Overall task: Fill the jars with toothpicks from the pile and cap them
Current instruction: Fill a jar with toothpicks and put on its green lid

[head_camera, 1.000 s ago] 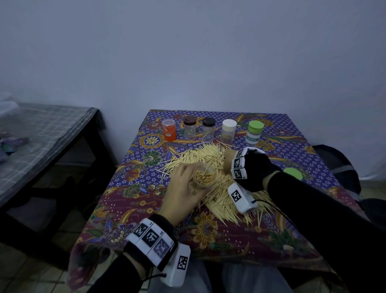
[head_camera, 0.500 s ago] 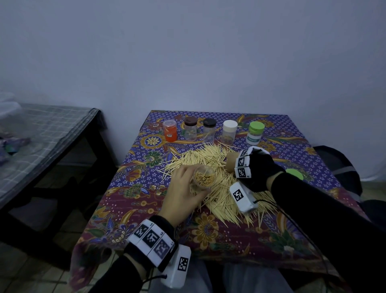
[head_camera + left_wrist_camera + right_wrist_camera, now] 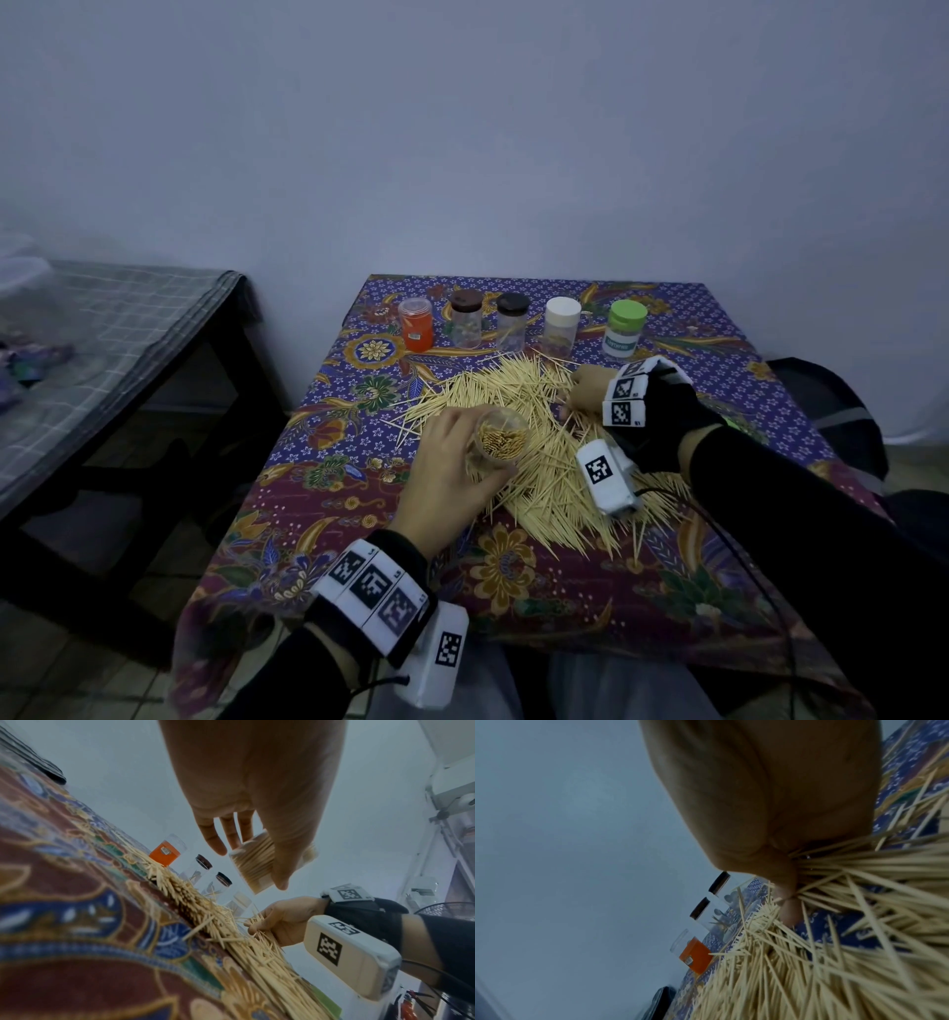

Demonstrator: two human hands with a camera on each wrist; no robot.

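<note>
My left hand grips a clear open jar packed with upright toothpicks, held a little above the pile; in the left wrist view the jar sits between thumb and fingers. A big pile of toothpicks covers the middle of the table. My right hand lies on the far right part of the pile, its fingers curled round a bunch of toothpicks. In the right wrist view the thumb presses into the sticks.
Along the far edge stand an orange jar, two brown-capped jars, a white-capped jar and a green-capped jar. A loose green lid peeks out behind my right wrist. A dark side table stands left.
My right hand has slid a little farther back and to the right over the pile and closed on toothpicks. The left hand keeps the jar in about the same place.
</note>
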